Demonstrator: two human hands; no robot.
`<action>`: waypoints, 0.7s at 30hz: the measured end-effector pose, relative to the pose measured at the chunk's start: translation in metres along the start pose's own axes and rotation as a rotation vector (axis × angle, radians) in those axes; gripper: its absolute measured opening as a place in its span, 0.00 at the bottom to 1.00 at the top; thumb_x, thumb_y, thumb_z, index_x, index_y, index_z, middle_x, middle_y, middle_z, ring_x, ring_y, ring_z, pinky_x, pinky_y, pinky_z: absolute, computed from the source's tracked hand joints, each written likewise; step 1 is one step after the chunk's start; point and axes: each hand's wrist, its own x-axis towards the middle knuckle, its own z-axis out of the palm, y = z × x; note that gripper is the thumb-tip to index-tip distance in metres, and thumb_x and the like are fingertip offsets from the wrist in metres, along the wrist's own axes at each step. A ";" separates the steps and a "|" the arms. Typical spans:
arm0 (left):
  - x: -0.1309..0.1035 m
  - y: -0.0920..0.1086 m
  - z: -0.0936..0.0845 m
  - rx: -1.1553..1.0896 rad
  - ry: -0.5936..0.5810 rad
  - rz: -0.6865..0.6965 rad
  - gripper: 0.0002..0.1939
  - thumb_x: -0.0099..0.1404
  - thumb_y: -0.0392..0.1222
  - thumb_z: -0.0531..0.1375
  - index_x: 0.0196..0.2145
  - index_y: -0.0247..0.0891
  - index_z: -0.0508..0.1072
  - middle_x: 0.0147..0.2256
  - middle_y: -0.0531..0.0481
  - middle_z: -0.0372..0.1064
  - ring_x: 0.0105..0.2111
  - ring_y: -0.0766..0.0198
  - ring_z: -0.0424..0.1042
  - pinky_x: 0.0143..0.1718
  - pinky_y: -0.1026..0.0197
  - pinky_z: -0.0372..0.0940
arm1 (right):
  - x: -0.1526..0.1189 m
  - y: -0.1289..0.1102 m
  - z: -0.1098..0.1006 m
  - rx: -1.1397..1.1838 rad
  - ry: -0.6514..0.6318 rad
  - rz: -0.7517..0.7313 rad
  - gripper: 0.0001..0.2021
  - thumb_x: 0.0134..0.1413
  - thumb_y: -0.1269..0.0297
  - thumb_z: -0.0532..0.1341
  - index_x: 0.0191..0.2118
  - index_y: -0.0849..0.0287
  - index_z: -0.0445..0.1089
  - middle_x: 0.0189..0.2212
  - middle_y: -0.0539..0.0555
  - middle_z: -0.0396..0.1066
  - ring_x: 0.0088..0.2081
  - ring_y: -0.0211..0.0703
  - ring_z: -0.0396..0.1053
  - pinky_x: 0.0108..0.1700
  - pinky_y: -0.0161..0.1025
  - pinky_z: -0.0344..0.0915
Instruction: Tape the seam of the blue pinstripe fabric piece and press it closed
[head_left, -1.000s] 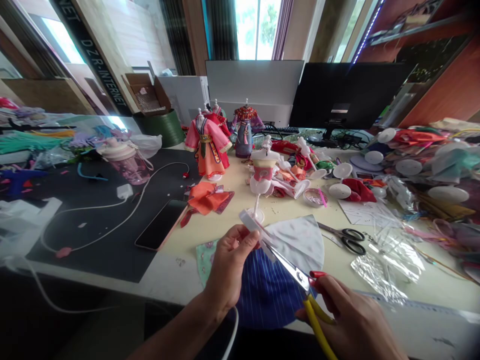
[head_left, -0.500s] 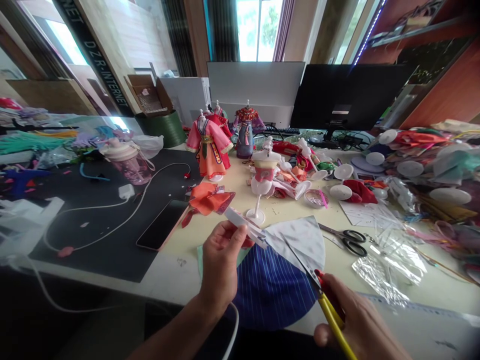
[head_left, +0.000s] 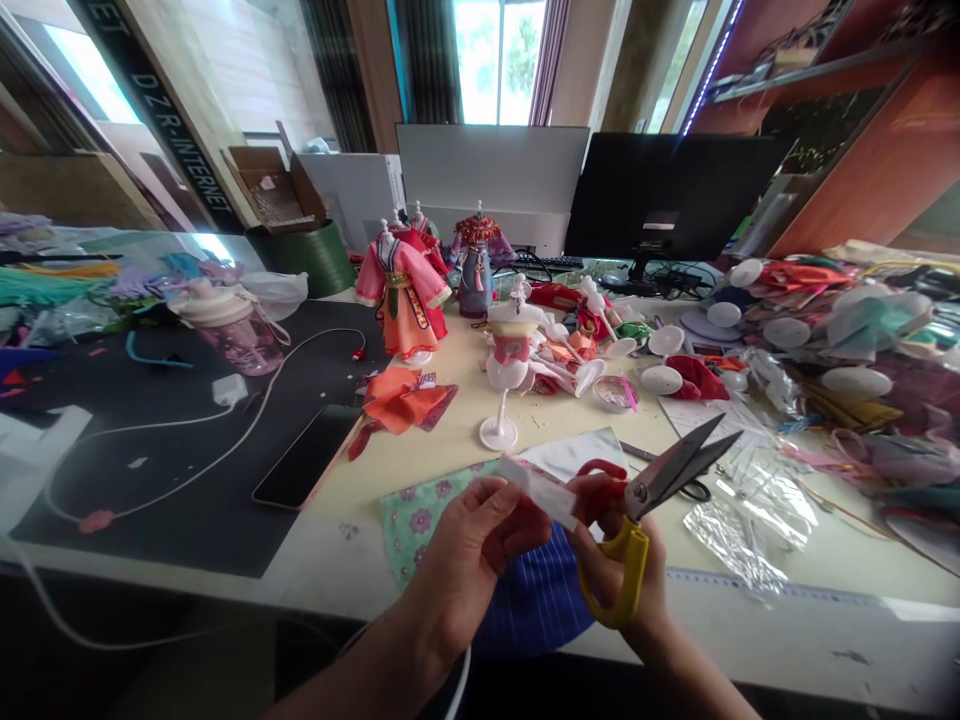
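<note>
Lower centre of the frame: the left hand point(head_left: 469, 560) pinches a small folded white fabric strip point(head_left: 538, 488) between its fingers, while the right hand point(head_left: 626, 580) grips the yellow-and-red scissors point(head_left: 645, 500), blades apart and pointing up-right. Risky, I'd say: the strip sits close against the right hand's knuckles, so a quick snip could nick a fingertip, or the piece could slip onto the blue striped cloth point(head_left: 536, 600) below.
</note>
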 end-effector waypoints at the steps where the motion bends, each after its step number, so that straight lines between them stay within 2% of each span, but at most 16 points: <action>1: -0.001 0.001 -0.005 0.131 0.005 0.030 0.12 0.58 0.46 0.66 0.28 0.34 0.70 0.26 0.51 0.71 0.27 0.66 0.71 0.32 0.65 0.68 | 0.001 0.001 -0.004 -0.019 0.001 -0.007 0.10 0.52 0.66 0.64 0.40 0.55 0.65 0.34 0.52 0.68 0.30 0.38 0.67 0.34 0.36 0.69; 2: -0.002 0.004 -0.011 0.280 0.025 0.107 0.14 0.59 0.47 0.64 0.26 0.35 0.69 0.23 0.52 0.69 0.26 0.67 0.70 0.32 0.65 0.67 | 0.002 0.000 -0.010 -0.038 -0.011 -0.013 0.10 0.52 0.66 0.64 0.40 0.55 0.65 0.34 0.51 0.68 0.31 0.38 0.68 0.34 0.36 0.68; 4: -0.003 0.011 -0.020 0.572 0.117 0.425 0.13 0.60 0.46 0.64 0.26 0.36 0.69 0.24 0.53 0.68 0.27 0.68 0.68 0.35 0.66 0.65 | 0.008 -0.002 -0.022 -0.063 -0.079 -0.014 0.09 0.51 0.65 0.64 0.39 0.55 0.66 0.36 0.51 0.68 0.32 0.40 0.68 0.34 0.36 0.68; 6: -0.001 0.023 -0.023 0.803 0.139 0.759 0.08 0.60 0.44 0.63 0.34 0.37 0.72 0.35 0.50 0.70 0.38 0.64 0.69 0.45 0.64 0.63 | 0.014 -0.006 -0.033 -0.040 -0.208 0.019 0.09 0.52 0.64 0.64 0.39 0.54 0.66 0.38 0.52 0.68 0.35 0.41 0.68 0.35 0.36 0.68; 7: 0.000 0.029 -0.023 0.896 0.076 0.823 0.10 0.61 0.43 0.62 0.40 0.38 0.73 0.41 0.48 0.70 0.45 0.62 0.68 0.50 0.62 0.60 | 0.017 -0.008 -0.036 -0.016 -0.289 0.054 0.10 0.52 0.64 0.64 0.40 0.53 0.66 0.39 0.51 0.68 0.35 0.41 0.68 0.35 0.36 0.67; 8: 0.001 0.035 -0.021 0.969 -0.029 0.804 0.13 0.62 0.43 0.61 0.44 0.38 0.72 0.45 0.46 0.69 0.48 0.60 0.66 0.52 0.61 0.59 | 0.020 -0.010 -0.039 0.010 -0.376 0.101 0.11 0.53 0.64 0.64 0.42 0.53 0.66 0.38 0.51 0.68 0.35 0.40 0.68 0.34 0.35 0.67; 9: 0.003 0.040 -0.018 1.022 -0.154 0.710 0.13 0.64 0.45 0.60 0.45 0.38 0.73 0.46 0.46 0.69 0.47 0.60 0.67 0.50 0.61 0.60 | 0.023 -0.012 -0.040 0.034 -0.462 0.153 0.11 0.53 0.63 0.63 0.43 0.53 0.66 0.36 0.50 0.67 0.33 0.39 0.67 0.33 0.35 0.66; 11: 0.005 0.044 -0.013 1.043 -0.373 0.407 0.13 0.66 0.48 0.57 0.40 0.36 0.74 0.38 0.47 0.72 0.39 0.62 0.69 0.42 0.63 0.62 | 0.026 -0.015 -0.039 0.076 -0.578 0.226 0.11 0.54 0.62 0.63 0.43 0.54 0.66 0.32 0.49 0.66 0.31 0.38 0.65 0.32 0.34 0.65; 13: 0.006 0.042 -0.009 0.968 -0.469 0.173 0.16 0.66 0.50 0.56 0.32 0.35 0.74 0.29 0.49 0.71 0.31 0.65 0.68 0.35 0.64 0.61 | 0.028 -0.016 -0.037 0.101 -0.591 0.238 0.12 0.53 0.60 0.64 0.42 0.54 0.66 0.31 0.49 0.66 0.31 0.38 0.64 0.32 0.35 0.65; 15: 0.006 0.036 -0.009 0.874 -0.444 0.134 0.17 0.66 0.50 0.57 0.27 0.34 0.72 0.24 0.51 0.68 0.29 0.66 0.66 0.35 0.64 0.61 | 0.028 -0.014 -0.038 0.105 -0.512 0.227 0.13 0.53 0.57 0.64 0.43 0.55 0.67 0.28 0.49 0.64 0.29 0.38 0.63 0.31 0.36 0.63; 18: 0.006 0.028 -0.013 0.811 -0.304 0.257 0.16 0.66 0.49 0.56 0.26 0.35 0.69 0.21 0.54 0.64 0.27 0.67 0.64 0.36 0.64 0.60 | 0.023 -0.009 -0.047 0.069 -0.425 0.234 0.18 0.54 0.48 0.61 0.44 0.56 0.66 0.25 0.48 0.61 0.25 0.38 0.59 0.28 0.36 0.60; 21: 0.007 0.023 -0.017 0.793 -0.198 0.338 0.15 0.67 0.48 0.55 0.27 0.36 0.68 0.20 0.55 0.60 0.25 0.68 0.61 0.33 0.64 0.59 | 0.011 -0.007 -0.058 -0.081 -0.514 0.246 0.27 0.50 0.37 0.58 0.43 0.56 0.65 0.32 0.51 0.65 0.27 0.39 0.59 0.27 0.36 0.59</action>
